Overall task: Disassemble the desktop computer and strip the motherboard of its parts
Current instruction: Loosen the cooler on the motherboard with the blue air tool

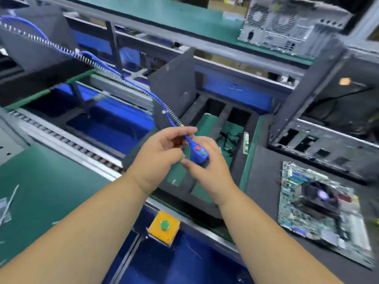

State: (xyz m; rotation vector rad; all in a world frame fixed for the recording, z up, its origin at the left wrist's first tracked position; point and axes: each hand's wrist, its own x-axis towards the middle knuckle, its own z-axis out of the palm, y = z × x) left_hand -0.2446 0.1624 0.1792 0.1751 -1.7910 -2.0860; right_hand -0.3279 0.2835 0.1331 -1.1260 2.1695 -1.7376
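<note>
Both hands meet above the black foam tray (205,203) that sits on the conveyor line in front of the person. The right hand (207,160) curls its fingers around a small blue plastic control pendant (198,153) with one red and one green button on its face. The left hand (162,152) pinches the top of that pendant where its blue cable (114,67) enters, thumb and forefinger closed on the neck. The cable runs up and away to the left of the tray, wrapped in a coiled metal spring sheath.

The green printed motherboard (315,203), with a dark heatsink and fan still mounted near its middle, lies flat on the dark grey tabletop (262,181) just to the right of the tray. Behind the motherboard, also right of the tray, stands the opened black metal computer case (320,128), its side panel off and empty bays showing. Inside the tray, on its green floor, lie a tangle of black wires (228,140) and a small green memory stick (246,143).

In front of the tray, at the conveyor's near edge, sits a yellow box with a green push button (164,225). Far beyond the tray, on the upper green shelf, a silver desktop tower (287,23) shows its rear panel. The view is blurred, so finer details cannot be told.
</note>
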